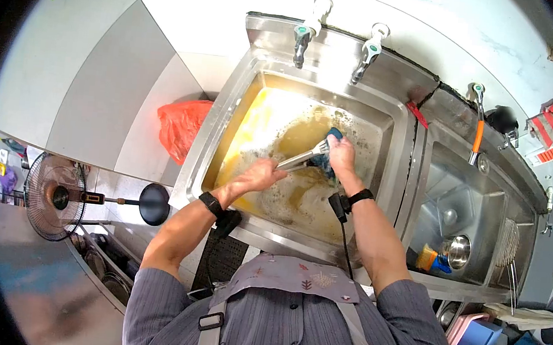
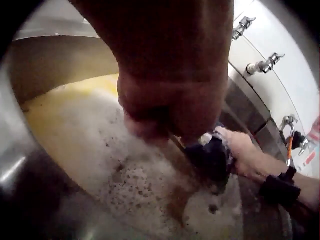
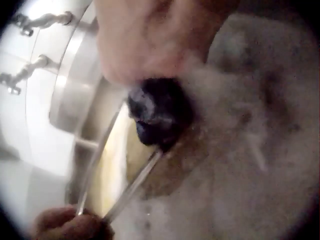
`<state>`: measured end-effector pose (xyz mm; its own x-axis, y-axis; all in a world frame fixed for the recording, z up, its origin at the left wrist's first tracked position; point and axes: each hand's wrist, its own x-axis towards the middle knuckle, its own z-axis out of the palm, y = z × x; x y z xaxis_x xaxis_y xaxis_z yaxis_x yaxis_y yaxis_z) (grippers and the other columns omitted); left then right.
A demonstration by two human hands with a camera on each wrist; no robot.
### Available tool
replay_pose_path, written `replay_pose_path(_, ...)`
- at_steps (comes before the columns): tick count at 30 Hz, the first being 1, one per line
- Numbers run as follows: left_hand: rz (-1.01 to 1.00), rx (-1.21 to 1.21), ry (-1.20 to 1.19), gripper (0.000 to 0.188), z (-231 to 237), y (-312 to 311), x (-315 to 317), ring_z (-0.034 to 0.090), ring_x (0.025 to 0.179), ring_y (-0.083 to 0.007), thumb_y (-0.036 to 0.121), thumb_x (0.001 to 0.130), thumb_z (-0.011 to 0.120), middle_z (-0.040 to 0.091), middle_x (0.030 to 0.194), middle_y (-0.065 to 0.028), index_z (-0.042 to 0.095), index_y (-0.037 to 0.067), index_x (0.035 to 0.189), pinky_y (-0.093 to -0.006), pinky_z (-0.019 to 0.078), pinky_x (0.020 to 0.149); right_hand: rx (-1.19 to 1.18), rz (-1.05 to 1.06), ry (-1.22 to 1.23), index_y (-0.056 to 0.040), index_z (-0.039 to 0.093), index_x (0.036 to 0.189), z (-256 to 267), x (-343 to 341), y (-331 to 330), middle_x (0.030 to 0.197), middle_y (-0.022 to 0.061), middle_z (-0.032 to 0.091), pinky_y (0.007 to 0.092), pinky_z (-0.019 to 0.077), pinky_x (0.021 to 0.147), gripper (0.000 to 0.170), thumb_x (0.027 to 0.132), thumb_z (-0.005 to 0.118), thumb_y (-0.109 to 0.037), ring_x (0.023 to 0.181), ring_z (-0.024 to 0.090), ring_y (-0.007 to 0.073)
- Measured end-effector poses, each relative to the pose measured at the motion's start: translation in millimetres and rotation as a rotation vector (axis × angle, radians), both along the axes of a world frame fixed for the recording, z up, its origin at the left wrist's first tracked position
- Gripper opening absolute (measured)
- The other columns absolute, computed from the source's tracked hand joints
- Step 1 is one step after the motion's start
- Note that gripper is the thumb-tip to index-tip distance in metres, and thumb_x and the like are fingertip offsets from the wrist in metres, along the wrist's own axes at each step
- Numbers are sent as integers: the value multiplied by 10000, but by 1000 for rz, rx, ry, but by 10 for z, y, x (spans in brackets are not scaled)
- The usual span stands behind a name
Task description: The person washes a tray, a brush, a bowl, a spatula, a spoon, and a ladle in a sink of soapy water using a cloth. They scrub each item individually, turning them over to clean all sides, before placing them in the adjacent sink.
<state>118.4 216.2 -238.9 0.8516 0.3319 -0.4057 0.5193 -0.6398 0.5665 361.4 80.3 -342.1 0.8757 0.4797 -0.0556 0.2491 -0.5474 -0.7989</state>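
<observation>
I note left hand (image 1: 260, 175) curled round tongs (image 1: 298, 159), right hand (image 1: 342, 157) gripping dark cloth (image 3: 167, 107) against them; wet metal could slip into suds (image 1: 256, 146) below the fingers

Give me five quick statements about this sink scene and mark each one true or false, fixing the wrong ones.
1. The left hand grips metal tongs. True.
2. The right hand holds nothing. False: the right hand holds a dark blue cloth.
3. A red-orange plastic bag is to the left of the large sink. True.
4. The water in the large sink is perfectly clear. False: the water is cloudy and foamy.
5. The metal bowl sits in the large sink. False: the metal bowl is in the smaller sink on the right.
</observation>
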Motion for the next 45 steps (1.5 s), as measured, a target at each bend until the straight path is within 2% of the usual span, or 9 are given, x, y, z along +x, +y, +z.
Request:
replay_pose_path(6, 4, 279, -74, 283, -235, 60, -116, 679, 881, -489, 272, 965, 638, 689, 876, -303, 646, -6, 1016, -576, 523, 806, -342, 257, -165, 13, 694, 1089, 673, -115, -101, 1018, 301, 713, 560, 523, 892, 571, 1002, 531, -528, 987, 676, 494)
replay_pose_path(9, 141, 228, -102, 297, -197, 190, -145, 670, 862, -512, 276, 975, 618, 690, 872, -303, 638, -20, 989, -578, 529, 798, -324, -67, -176, 41, 588, 1343, 166, 132, -110, 1273, 291, 661, 535, 530, 957, 612, 1051, 495, -490, 1159, 626, 469)
replay_pose_path(12, 168, 289, -162, 323, -232, 219, -104, 673, 864, -515, 301, 984, 608, 686, 860, -312, 627, -21, 989, -574, 534, 796, -244, -20, 469, 32, 515, 1443, 456, 95, -93, 1360, 269, 625, 476, 510, 1008, 572, 1048, 564, -379, 1256, 590, 436)
replay_pose_path(18, 255, 265, -150, 347, -113, -1, 128, 672, 876, -521, 333, 988, 613, 682, 873, -326, 622, -12, 1019, -587, 529, 788, 329, 585, -546, -25, 629, 1256, 732, -700, -78, 1106, 218, 695, 493, 542, 910, 377, 887, 699, -65, 1044, 670, 404)
replay_pose_path(22, 278, 251, -226, 320, -10, -47, 159, 671, 874, -524, 306, 983, 632, 686, 880, -325, 603, -4, 1056, -595, 524, 784, 74, 681, -880, -7, 618, 1220, 747, -897, -46, 1166, 193, 661, 479, 493, 988, 391, 843, 698, -72, 1120, 641, 378)
replay_pose_path(33, 229, 104, -224, 295, 101, 238, -189, 680, 938, -421, 239, 976, 648, 688, 962, -267, 614, -18, 1116, -485, 518, 838, 4, 745, -868, -62, 576, 950, 637, -301, -55, 915, 150, 642, 486, 545, 890, 124, 840, 609, -14, 934, 672, 373)
replay_pose_path(39, 430, -287, -198, 234, 69, 217, -242, 563, 633, -207, 251, 1016, 599, 596, 739, -90, 593, 18, 991, -378, 465, 589, -13, 68, -100, -2, 634, 1215, 50, -12, 101, 1235, 166, 716, 427, 557, 894, 301, 987, 696, -189, 1050, 707, 335)
replay_pose_path(42, 254, -222, -289, 199, -327, 311, -151, 442, 502, -137, 238, 1036, 557, 536, 668, -31, 553, 77, 919, -319, 350, 445, 691, 28, 951, 8, 621, 1265, 183, 21, 20, 1216, 106, 702, 394, 576, 914, 315, 1028, 669, -193, 1022, 701, 237)
replay_pose_path(45, 841, -1168, -93, 171, -73, 118, 120, 344, 451, -100, 162, 1042, 476, 477, 623, -1, 498, 131, 875, -283, 266, 393, 939, 42, 1140, -2, 607, 1298, 339, -222, 32, 1254, 109, 690, 429, 530, 1007, 353, 1046, 646, -246, 1090, 678, 265)
